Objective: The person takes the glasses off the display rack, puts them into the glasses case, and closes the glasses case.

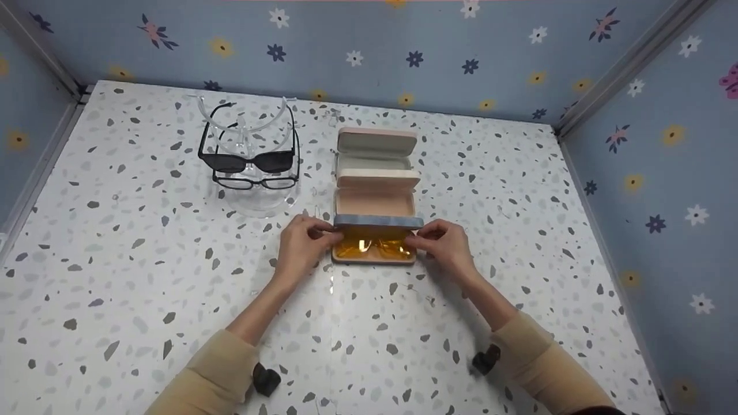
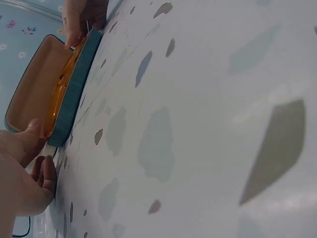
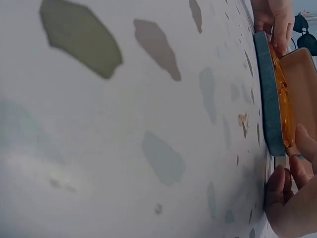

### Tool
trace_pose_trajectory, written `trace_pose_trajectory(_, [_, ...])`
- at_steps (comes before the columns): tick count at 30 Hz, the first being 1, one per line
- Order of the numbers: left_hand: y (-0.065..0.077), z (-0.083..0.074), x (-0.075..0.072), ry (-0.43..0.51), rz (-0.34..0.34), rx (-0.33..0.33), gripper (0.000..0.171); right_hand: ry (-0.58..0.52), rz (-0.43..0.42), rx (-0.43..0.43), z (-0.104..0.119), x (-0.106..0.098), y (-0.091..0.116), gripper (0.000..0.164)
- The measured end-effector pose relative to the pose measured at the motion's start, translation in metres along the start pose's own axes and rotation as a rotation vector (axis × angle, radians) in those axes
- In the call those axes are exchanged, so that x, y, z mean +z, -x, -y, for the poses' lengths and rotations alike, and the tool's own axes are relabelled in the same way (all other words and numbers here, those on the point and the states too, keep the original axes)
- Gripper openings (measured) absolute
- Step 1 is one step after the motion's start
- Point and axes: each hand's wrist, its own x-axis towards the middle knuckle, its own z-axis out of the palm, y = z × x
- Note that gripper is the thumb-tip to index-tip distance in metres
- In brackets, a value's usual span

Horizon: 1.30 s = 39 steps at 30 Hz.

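We note left hand (image 1: 301, 246), right hand (image 1: 448, 246) at opposite ends of glossy translucent amber glasses (image 1: 363, 249), peach-lined oblong blue case (image 1: 378, 221); fingers bent, whether clamped we can't tell.

Amber glasses (image 1: 395, 249) sit in an open blue, peach-lined eyeglass case (image 1: 373, 262), well inside the tabletop (image 1: 369, 323) edges, lid (image 1: 377, 221) toward the far edge.

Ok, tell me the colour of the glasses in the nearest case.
Amber yellow; the glasses show best in the head view.
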Motion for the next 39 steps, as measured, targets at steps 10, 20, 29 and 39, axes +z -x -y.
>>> trace_pose_trajectory(10, [-0.009, -0.008, -0.015, -0.026, 0.236, -0.049, 0.073, 0.003, 0.166, 0.114, 0.014, -0.01, -0.003, 0.07])
trace_pose_trajectory(20, [-0.021, -0.023, -0.021, -0.184, 0.352, 0.029, 0.077, 0.114, 0.264, 0.122, 0.027, -0.015, -0.01, 0.071])
trace_pose_trajectory(29, [-0.031, -0.027, -0.023, -0.248, 0.417, -0.024, 0.073, 0.169, 0.304, 0.13, 0.031, -0.015, -0.014, 0.075])
trace_pose_trajectory(39, [-0.036, -0.032, -0.022, -0.246, 0.464, -0.049, 0.071, 0.122, 0.337, 0.118, 0.032, -0.015, -0.015, 0.073])
